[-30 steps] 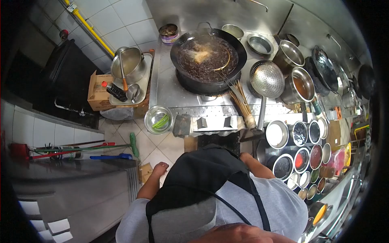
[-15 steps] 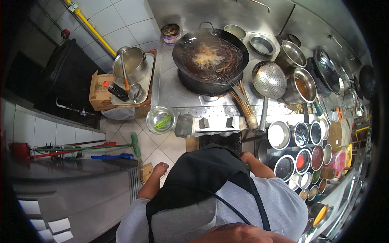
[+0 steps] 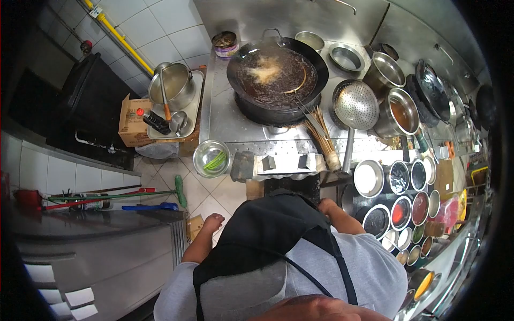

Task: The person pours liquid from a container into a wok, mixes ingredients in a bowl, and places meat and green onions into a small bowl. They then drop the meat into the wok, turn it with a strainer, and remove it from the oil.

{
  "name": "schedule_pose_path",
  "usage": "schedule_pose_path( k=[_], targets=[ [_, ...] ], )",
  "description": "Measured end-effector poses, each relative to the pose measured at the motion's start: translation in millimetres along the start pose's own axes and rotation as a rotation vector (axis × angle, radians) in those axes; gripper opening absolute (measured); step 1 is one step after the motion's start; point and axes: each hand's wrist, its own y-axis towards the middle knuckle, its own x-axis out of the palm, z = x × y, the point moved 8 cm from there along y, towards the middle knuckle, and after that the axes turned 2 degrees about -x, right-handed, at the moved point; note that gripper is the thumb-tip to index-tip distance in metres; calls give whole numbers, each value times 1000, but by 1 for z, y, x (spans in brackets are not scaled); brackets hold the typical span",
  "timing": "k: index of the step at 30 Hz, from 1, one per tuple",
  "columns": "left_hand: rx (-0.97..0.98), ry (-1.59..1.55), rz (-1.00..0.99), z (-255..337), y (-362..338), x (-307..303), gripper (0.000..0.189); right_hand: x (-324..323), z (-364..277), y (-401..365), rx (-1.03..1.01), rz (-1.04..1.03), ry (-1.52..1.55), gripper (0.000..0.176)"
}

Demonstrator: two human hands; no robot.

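My left hand point(image 3: 215, 220) hangs beside the black apron point(image 3: 257, 219) over the tiled floor, its fingers curled and what they hold, if anything, too small to make out. Mostly hidden by the apron, my right hand point(image 3: 325, 205) is low at its right edge, fingers not clear. Neither hand touches the wok point(image 3: 233, 80), where pale food point(image 3: 263, 70) floats in dark bubbling oil. Metal tongs point(image 3: 310, 116) lean on its near rim, next to a bamboo brush point(image 3: 324, 140). A perforated ladle point(image 3: 355, 106) rests to the right.
A glass bowl point(image 3: 212, 158) with green stalks sits at the stove's front left corner. A steel pot point(image 3: 172, 88) stands on a tray at the left. Several sauce containers point(image 3: 368, 178) and saucepans point(image 3: 396, 115) are at the right. Brooms point(image 3: 107, 197) lie at the lower left.
The pale food in the wok has shifted slightly left and up, and a thin curved light streak shows at the right of the oil. Both hands have hardly moved.
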Motion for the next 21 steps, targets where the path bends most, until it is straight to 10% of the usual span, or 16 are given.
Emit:
schedule_pose_path(
  k=[21],
  targets=[
    [-85,-85,-4,-18,-1,9,33,-10,-4,1,-102,-151,-305,15]
  ],
)
